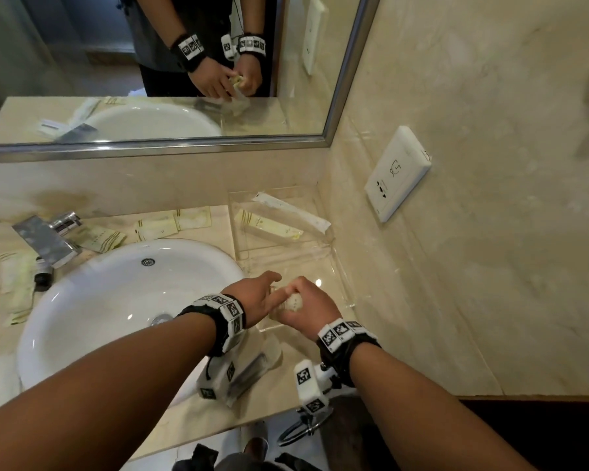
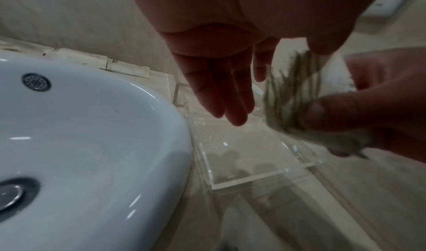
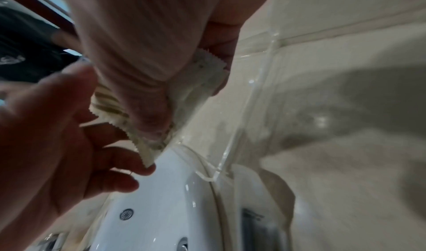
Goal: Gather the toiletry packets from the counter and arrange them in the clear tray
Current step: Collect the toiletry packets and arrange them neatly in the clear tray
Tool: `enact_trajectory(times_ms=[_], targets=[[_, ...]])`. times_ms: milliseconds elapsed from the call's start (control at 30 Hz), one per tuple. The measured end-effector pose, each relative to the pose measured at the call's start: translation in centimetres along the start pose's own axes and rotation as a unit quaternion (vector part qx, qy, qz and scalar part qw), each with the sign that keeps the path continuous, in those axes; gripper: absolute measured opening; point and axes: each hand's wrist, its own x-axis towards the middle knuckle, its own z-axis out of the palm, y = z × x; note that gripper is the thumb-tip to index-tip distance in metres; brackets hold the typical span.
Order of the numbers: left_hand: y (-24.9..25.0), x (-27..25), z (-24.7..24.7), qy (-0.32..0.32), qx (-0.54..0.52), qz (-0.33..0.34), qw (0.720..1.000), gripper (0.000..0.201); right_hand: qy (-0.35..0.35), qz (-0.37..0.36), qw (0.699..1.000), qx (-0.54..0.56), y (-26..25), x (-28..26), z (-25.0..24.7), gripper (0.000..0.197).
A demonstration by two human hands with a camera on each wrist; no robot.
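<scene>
Both hands hover over the near end of the clear tray [image 1: 342,280], which stands on the counter right of the basin. My right hand [image 1: 306,307] grips a small bunch of cream packets with olive stripes [image 1: 295,302], thumb pressed on top [image 3: 196,83]. My left hand [image 1: 259,290] is beside it with fingers straight [image 2: 230,94], and its fingertips touch the serrated edge of the bunch [image 3: 143,156]. At the tray's far end lie a long white packet [image 1: 293,212] and a cream packet [image 1: 269,226]. The tray's near end [image 2: 248,182] holds nothing.
A white basin [image 1: 116,300] fills the counter's left, with a chrome faucet [image 1: 45,239] behind it. More packets lie behind the basin [image 1: 174,224], beside the faucet [image 1: 99,237] and at far left [image 1: 17,283], by a small dark bottle [image 1: 43,275]. Another packet [image 1: 249,368] lies under my left wrist. A wall socket [image 1: 397,178] is right.
</scene>
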Motion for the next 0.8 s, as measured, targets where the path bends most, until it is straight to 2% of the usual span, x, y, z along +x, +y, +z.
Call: enact_trajectory(times_ms=[100,267,367,433,567,667,733,800], targets=[[0.3,-0.1,-0.9,0.027,-0.039,0.003,0.999,0.063,-0.005,-0.029,0.999,-0.012,-1.8,1.7,0.0,0.046],[-0.7,0.1,-1.9,0.045,-0.038,-0.021,0.998,0.037,0.007,-0.046,0.999,0.001,-1.9,3.2,0.0,0.065],[-1.2,0.5,-2.3,0.072,-0.068,-0.033,0.995,0.015,-0.001,-0.046,0.998,0.048,-1.9,3.6,0.0,0.078],[-2.1,0.9,-2.3,0.084,-0.124,-0.050,0.987,0.007,0.004,-0.024,0.995,0.098,-1.3,3.9,0.0,0.074],[-2.8,1.3,-2.4,0.088,-0.213,-0.073,0.970,0.023,0.022,0.025,0.979,0.204,-0.6,4.4,-0.4,0.049],[-2.0,1.6,-2.4,0.080,-0.267,-0.082,0.957,0.042,0.030,0.023,0.976,0.216,-0.9,5.1,-0.3,0.045],[-1.7,2.0,-2.5,0.068,-0.270,-0.088,0.956,0.050,0.042,0.019,0.976,0.212,-1.2,5.8,-0.4,0.044],[-1.7,2.4,-2.5,0.049,-0.202,-0.075,0.975,0.063,0.044,0.026,0.972,0.228,-1.4,6.4,-0.4,0.038]])
